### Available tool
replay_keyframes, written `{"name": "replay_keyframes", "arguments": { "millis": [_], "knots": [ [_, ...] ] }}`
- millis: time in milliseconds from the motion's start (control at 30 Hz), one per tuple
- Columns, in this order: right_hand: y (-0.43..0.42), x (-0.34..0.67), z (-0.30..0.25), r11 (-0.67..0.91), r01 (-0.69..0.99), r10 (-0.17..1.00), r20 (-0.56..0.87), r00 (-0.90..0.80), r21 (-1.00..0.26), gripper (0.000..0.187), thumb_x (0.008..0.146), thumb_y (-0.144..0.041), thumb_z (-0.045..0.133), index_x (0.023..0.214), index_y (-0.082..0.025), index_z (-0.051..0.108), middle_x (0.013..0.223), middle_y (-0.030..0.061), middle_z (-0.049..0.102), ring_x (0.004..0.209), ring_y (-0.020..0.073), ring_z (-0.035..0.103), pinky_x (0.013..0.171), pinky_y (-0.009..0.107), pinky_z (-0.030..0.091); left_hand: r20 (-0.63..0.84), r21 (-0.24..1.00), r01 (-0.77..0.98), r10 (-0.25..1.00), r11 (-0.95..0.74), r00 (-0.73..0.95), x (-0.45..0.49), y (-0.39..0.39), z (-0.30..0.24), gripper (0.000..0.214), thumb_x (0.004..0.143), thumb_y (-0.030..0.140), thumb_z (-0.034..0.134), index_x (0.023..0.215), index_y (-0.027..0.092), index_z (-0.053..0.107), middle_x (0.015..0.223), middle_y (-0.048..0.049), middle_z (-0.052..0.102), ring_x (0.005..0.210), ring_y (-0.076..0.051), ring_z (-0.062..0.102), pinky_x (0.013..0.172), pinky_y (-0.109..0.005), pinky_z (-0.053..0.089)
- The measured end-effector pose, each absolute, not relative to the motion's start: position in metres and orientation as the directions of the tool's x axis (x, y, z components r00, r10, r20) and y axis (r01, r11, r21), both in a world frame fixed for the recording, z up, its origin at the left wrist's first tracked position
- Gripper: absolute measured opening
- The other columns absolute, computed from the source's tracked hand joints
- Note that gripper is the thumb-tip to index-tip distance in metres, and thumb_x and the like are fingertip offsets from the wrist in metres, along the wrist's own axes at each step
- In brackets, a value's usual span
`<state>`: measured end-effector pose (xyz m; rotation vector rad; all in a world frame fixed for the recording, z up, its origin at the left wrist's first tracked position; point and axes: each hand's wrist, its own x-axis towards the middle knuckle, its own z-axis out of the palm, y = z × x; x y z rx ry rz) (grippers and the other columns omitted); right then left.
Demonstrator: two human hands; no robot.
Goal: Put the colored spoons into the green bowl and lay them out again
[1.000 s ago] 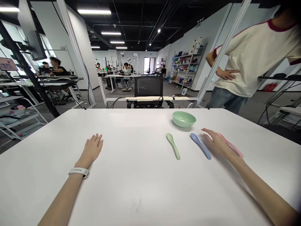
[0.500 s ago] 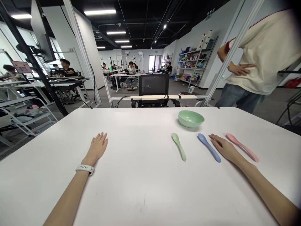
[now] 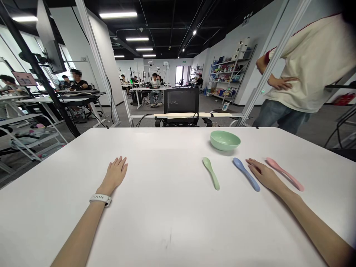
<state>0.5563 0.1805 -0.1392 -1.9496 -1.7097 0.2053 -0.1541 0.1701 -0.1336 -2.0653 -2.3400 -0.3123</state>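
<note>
My left hand (image 3: 115,173) lies flat on the left part of the white table (image 3: 155,215), fingers stretched out, holding nothing. On the right, my right hand (image 3: 264,174) rests on the tabletop between a blue spoon (image 3: 246,174) and a pink spoon (image 3: 285,173). Its fingers are extended and nothing is in them. Left of the blue spoon lies a light green spoon (image 3: 211,173). All three spoons have their bowls pointing away from me. Behind them, near the far edge, a green bowl (image 3: 225,141) stands upright.
A black mesh chair (image 3: 181,102) stands beyond the table's far edge. Metal frame posts (image 3: 274,63) rise at the far corners. At the right a person in a cream shirt (image 3: 311,70) stands with a hand on the hip. Storage shelves (image 3: 232,74) and other people are farther back.
The view has shifted very slightly. Both hands, the spoons and the bowl keep their places.
</note>
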Motion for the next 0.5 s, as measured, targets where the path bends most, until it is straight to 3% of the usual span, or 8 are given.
{"name": "replay_keyframes", "arguments": {
  "millis": [200, 300, 400, 500],
  "knots": [
    [0.180, 0.556, -0.136, -0.045, 0.872, 0.963, 0.210, 0.167, -0.487, 0.052, 0.106, -0.039, 0.045, 0.134, -0.014, 0.081, 0.166, 0.0265, 0.071, 0.167, 0.0398, 0.057, 0.140, 0.051, 0.043, 0.164, 0.153, 0.983, 0.978, 0.100, -0.125, -0.156, 0.171, -0.136, 0.072, 0.116, 0.043, 0.026, 0.175, 0.015, 0.057, 0.189, -0.0176, 0.048, 0.178, -0.034, 0.043, 0.146, -0.061, 0.034],
    [0.177, 0.556, -0.127, -0.017, 0.884, 0.949, 0.270, 0.161, -0.467, 0.053, 0.105, -0.043, 0.042, 0.129, -0.016, 0.080, 0.154, 0.0281, 0.077, 0.159, 0.0423, 0.064, 0.136, 0.055, 0.045, 0.181, 0.158, 0.983, 0.976, 0.089, -0.118, -0.157, 0.171, -0.136, 0.072, 0.115, 0.042, 0.027, 0.173, 0.015, 0.059, 0.187, -0.0191, 0.050, 0.176, -0.036, 0.045, 0.144, -0.065, 0.036],
    [0.167, 0.551, -0.111, -0.089, 0.890, 0.946, 0.242, 0.216, -0.447, 0.063, 0.102, -0.060, 0.046, 0.135, -0.017, 0.077, 0.124, 0.0231, 0.085, 0.123, 0.0421, 0.080, 0.116, 0.055, 0.058, 0.183, 0.157, 0.983, 0.976, 0.092, -0.120, -0.156, 0.170, -0.135, 0.071, 0.115, 0.042, 0.028, 0.173, 0.015, 0.059, 0.187, -0.0195, 0.050, 0.176, -0.035, 0.046, 0.144, -0.065, 0.037],
    [0.156, 0.537, -0.098, -0.183, 0.872, 0.965, 0.086, 0.247, -0.454, 0.082, 0.095, -0.077, 0.054, 0.148, -0.016, 0.071, 0.098, 0.0139, 0.082, 0.086, 0.0361, 0.078, 0.088, 0.051, 0.063, 0.167, 0.154, 0.984, 0.978, 0.095, -0.121, -0.154, 0.169, -0.133, 0.072, 0.115, 0.044, 0.026, 0.174, 0.014, 0.058, 0.188, -0.0190, 0.048, 0.177, -0.035, 0.044, 0.145, -0.064, 0.036]
  ]
}}
